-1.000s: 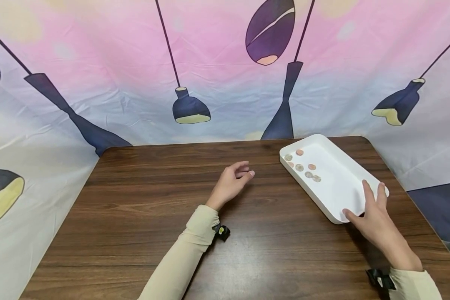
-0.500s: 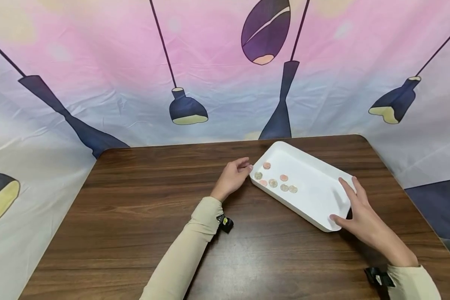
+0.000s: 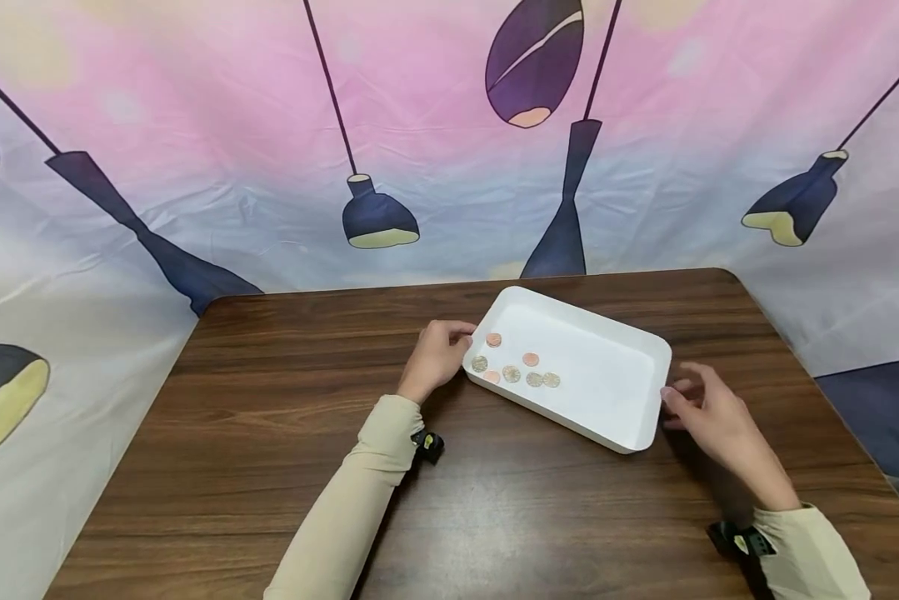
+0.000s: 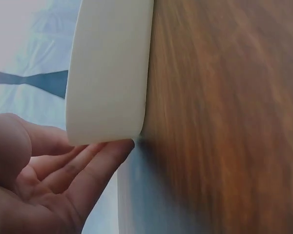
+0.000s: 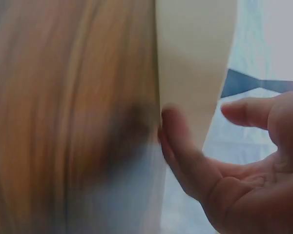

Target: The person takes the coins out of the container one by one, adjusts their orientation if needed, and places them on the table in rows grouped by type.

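A shallow white rectangular tray (image 3: 599, 392) lies slanted on the table between my hands. Copper-coloured coins (image 3: 531, 359) and silver-coloured coins (image 3: 511, 374) lie flat toward its left end. My left hand (image 3: 432, 360) is at that end; in the left wrist view its fingertips (image 4: 124, 148) touch the outside of the tray's wall, the thumb by the rim. At the opposite end is my right hand (image 3: 719, 417), fingers loosely bent. In the right wrist view its fingers (image 5: 178, 129) are at the tray's outer wall, while the thumb stays apart from the fingers.
The dark wood-grain table (image 3: 269, 450) stretches out on both sides of the tray and in front of it. Behind it hangs a cloth backdrop (image 3: 449, 208) printed with lamps. A black wrist camera (image 3: 428, 447) sits on the left cuff, another (image 3: 740, 542) on the right.
The tray has slid left and turned to lie more crosswise, coins along with it. My left hand has come to its left end. The right hand has moved left, from over the tray to outside its end.
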Action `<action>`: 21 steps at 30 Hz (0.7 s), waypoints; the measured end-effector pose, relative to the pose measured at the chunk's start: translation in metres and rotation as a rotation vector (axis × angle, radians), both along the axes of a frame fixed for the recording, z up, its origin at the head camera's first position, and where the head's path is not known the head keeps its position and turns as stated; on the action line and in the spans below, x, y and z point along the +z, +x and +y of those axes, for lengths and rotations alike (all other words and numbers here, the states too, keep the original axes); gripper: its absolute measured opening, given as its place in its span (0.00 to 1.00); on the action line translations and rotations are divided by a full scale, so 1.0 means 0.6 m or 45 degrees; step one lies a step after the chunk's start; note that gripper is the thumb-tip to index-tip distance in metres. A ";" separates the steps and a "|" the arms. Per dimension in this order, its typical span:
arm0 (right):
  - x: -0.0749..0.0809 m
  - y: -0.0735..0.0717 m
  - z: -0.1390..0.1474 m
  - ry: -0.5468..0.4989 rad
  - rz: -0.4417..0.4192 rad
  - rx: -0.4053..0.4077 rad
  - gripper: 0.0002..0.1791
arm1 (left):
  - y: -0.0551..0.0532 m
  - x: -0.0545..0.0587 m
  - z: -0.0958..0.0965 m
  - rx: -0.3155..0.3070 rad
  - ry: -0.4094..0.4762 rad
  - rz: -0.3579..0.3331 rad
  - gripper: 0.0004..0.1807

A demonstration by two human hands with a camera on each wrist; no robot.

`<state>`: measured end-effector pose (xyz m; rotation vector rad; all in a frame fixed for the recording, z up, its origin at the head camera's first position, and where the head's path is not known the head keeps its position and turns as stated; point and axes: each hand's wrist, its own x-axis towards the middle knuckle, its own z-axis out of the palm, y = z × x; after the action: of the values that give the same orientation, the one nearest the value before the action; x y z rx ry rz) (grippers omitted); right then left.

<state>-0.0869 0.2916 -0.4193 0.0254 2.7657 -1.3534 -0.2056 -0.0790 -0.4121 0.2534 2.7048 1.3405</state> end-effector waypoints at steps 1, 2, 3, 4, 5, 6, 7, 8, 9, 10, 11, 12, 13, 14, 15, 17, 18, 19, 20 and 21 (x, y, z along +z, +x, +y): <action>0.001 0.000 -0.004 -0.063 -0.061 -0.004 0.36 | 0.002 0.001 -0.004 0.023 -0.009 0.005 0.16; 0.001 0.001 -0.009 -0.126 -0.120 -0.001 0.34 | 0.004 0.001 -0.008 0.048 -0.014 0.005 0.16; 0.001 0.000 -0.015 -0.190 -0.165 0.009 0.33 | 0.006 0.002 -0.012 0.069 -0.017 0.009 0.16; 0.001 -0.001 -0.021 -0.227 -0.194 0.023 0.32 | 0.008 0.002 -0.016 0.087 -0.015 0.012 0.16; 0.001 -0.003 -0.027 -0.238 -0.204 0.042 0.31 | 0.010 0.002 -0.020 0.102 -0.015 0.015 0.16; 0.002 -0.006 -0.033 -0.238 -0.207 0.056 0.31 | 0.012 0.002 -0.024 0.114 -0.016 0.020 0.16; 0.002 -0.009 -0.040 -0.235 -0.198 0.069 0.31 | 0.014 0.001 -0.029 0.125 -0.012 0.023 0.16; 0.003 -0.012 -0.046 -0.234 -0.185 0.079 0.30 | 0.015 0.001 -0.033 0.136 -0.006 0.022 0.16; 0.003 -0.016 -0.051 -0.228 -0.171 0.081 0.30 | 0.017 0.000 -0.038 0.146 -0.001 0.023 0.16; 0.004 -0.020 -0.056 -0.227 -0.161 0.084 0.30 | 0.018 -0.001 -0.043 0.157 0.005 0.022 0.15; 0.005 -0.025 -0.061 -0.231 -0.153 0.088 0.30 | 0.019 -0.002 -0.047 0.168 0.007 0.021 0.15; 0.005 -0.030 -0.065 -0.236 -0.148 0.087 0.30 | 0.020 -0.003 -0.052 0.181 0.011 0.018 0.16; 0.004 -0.035 -0.070 -0.248 -0.147 0.086 0.30 | 0.022 -0.003 -0.057 0.194 0.019 0.012 0.16; 0.004 -0.041 -0.074 -0.261 -0.145 0.082 0.30 | 0.022 -0.003 -0.062 0.206 0.029 0.003 0.16; 0.004 -0.047 -0.078 -0.276 -0.142 0.078 0.30 | 0.022 -0.004 -0.068 0.219 0.045 -0.005 0.16; 0.003 -0.062 -0.086 -0.303 -0.132 0.078 0.29 | 0.023 -0.004 -0.078 0.241 0.091 -0.027 0.16; 0.002 -0.069 -0.090 -0.314 -0.124 0.080 0.28 | 0.023 -0.004 -0.083 0.250 0.117 -0.039 0.16; 0.002 -0.077 -0.094 -0.329 -0.113 0.084 0.28 | 0.023 -0.004 -0.089 0.258 0.140 -0.048 0.16; 0.001 -0.085 -0.098 -0.346 -0.103 0.093 0.27 | 0.023 -0.004 -0.094 0.265 0.162 -0.055 0.17; 0.001 -0.092 -0.102 -0.360 -0.095 0.104 0.27 | 0.023 -0.004 -0.099 0.271 0.178 -0.058 0.17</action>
<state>-0.1423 0.2301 -0.4188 -0.0490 2.4620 -1.6696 -0.1919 -0.1383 -0.4144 -0.0559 2.6650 1.5730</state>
